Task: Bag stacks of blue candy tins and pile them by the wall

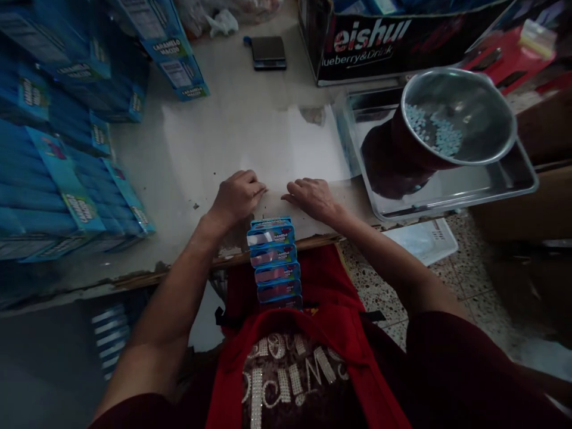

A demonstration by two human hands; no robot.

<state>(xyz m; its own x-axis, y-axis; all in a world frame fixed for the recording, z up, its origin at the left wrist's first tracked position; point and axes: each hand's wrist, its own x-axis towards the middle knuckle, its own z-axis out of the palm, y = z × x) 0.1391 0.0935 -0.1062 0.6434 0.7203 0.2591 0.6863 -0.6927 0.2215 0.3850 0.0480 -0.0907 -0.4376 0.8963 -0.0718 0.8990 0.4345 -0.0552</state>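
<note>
Both my hands are low over the worktable (pixel 210 137), a short gap apart. My left hand (pixel 236 193) is closed with its fingertips pinched together. Across from it, my right hand (pixel 313 196) is also closed in a pinch, thumb pointing left. Whatever the fingertips hold, if anything, is too small or see-through to make out. Just below the hands, a row of small blue candy boxes (pixel 274 256) with "Caramelo Macizo" lettering runs from the table edge down onto my red apron (pixel 375 381).
Stacked blue boxes (pixel 58 190) fill the left side. A metal bowl (pixel 482 125) with pale blue candies stands on a metal tray (pixel 388 205) at right. Behind are a black carton (pixel 357 50) and a small dark scale-like device (pixel 268 50). The table's front edge is chipped.
</note>
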